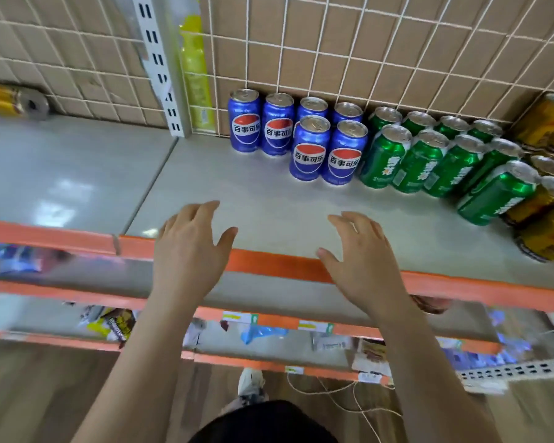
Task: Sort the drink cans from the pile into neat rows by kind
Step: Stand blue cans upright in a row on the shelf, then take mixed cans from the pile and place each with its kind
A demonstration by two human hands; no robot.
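blue cans [311, 148] upright, well beyond empty spread fingers [205, 209]

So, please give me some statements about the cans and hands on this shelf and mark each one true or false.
1. Both hands, left hand and right hand, are empty. True.
2. The blue cans stand right of the green cans. False: they stand left of them.
3. The gold cans are at the far right. True.
4. The blue cans lie on their sides. False: they stand upright.
5. A green can is held. False: none is held.
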